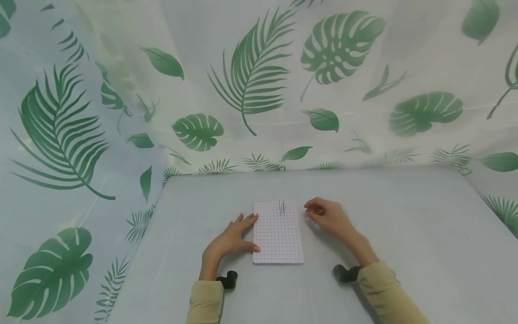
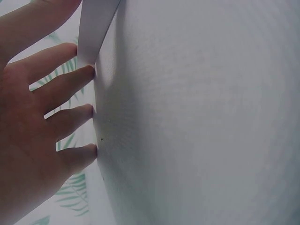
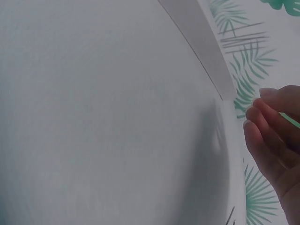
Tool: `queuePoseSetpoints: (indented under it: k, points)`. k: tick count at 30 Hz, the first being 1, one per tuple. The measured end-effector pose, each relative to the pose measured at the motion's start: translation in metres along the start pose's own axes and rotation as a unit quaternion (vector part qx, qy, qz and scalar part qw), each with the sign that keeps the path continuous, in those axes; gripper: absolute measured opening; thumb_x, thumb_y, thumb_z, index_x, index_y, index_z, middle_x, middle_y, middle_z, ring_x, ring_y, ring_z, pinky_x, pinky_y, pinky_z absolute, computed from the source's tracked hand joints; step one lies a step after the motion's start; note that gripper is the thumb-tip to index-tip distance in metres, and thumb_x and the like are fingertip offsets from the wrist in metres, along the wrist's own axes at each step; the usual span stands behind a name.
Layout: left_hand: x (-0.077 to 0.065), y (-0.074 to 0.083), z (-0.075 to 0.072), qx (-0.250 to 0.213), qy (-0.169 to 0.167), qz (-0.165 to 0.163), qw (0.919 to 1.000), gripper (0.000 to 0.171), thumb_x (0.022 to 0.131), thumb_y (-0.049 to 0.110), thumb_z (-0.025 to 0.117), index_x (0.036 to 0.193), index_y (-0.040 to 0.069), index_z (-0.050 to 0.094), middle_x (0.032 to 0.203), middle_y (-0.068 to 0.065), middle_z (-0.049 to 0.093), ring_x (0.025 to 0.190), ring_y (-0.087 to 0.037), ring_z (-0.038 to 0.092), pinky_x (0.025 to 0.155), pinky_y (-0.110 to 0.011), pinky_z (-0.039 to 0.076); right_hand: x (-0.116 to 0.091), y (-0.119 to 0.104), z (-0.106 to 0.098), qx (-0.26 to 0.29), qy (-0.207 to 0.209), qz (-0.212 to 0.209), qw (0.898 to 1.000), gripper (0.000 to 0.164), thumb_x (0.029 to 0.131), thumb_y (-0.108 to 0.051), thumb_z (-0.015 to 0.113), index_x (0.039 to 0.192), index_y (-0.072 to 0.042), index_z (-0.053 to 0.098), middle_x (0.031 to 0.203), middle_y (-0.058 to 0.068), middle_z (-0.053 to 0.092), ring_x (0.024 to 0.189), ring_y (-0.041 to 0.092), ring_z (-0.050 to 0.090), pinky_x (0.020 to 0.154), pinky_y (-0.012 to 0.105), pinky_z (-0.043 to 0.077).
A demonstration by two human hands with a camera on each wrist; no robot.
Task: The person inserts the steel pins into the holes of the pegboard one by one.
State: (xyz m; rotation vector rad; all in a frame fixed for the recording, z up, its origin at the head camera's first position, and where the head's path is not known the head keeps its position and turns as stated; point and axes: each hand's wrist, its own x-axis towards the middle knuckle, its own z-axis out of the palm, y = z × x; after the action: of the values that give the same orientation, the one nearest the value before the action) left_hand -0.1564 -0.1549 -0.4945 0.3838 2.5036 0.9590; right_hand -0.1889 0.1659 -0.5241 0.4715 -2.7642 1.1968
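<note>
My left hand [image 1: 231, 237], fingers spread, touches the left edge of the white pegboard [image 1: 277, 238] on the table [image 1: 404, 216], thin dark pins [image 1: 282, 208] standing near its far end, while my right hand [image 1: 332, 219] hovers just beside it, fingertips drawn together, pinching anything or not I cannot tell.

A pale grey tabletop [image 1: 421, 225] spread in front of me, a whitish back wall [image 1: 275, 130] beyond its far edge, a bluish-white wall [image 1: 24, 211] on my left, another [image 1: 491, 139] on my right, green leaf prints [image 1: 341, 42] across all three, soft muted light.
</note>
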Motion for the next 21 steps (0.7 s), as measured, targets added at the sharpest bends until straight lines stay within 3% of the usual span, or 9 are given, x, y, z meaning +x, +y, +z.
queuePoseSetpoints:
  k: [7,15,21]
  points:
    - [0.000,0.000,0.000,0.004,0.000,0.004,1.0000,0.096,0.078,0.024,0.089,0.159,0.009,0.039,0.168,-0.011,0.033,0.159,-0.038,0.014,0.129,-0.060,0.010,-0.009,0.007,-0.017,-0.021,-0.006,-0.002,1.000,0.016,0.087,0.000,0.075,0.102,-0.004,0.075,0.094,0.006,0.078,0.081,0.019,0.073,0.073,0.028,0.060]
    - [0.001,-0.002,-0.001,0.006,0.001,0.001,1.0000,0.096,0.078,0.024,0.089,0.159,0.010,0.039,0.168,-0.010,0.032,0.160,-0.037,0.013,0.129,-0.059,0.009,-0.015,0.014,-0.037,-0.056,-0.003,0.006,0.998,0.013,0.087,0.001,0.074,0.099,-0.004,0.075,0.095,0.010,0.078,0.082,0.025,0.074,0.073,0.038,0.062]
    - [0.003,-0.004,0.000,0.003,-0.001,0.005,1.0000,0.097,0.078,0.024,0.089,0.159,0.010,0.039,0.168,-0.010,0.032,0.160,-0.037,0.013,0.130,-0.058,0.008,-0.021,0.024,-0.049,-0.073,-0.003,0.012,0.997,0.014,0.088,0.000,0.074,0.101,-0.004,0.076,0.098,0.012,0.078,0.084,0.026,0.072,0.072,0.036,0.060]
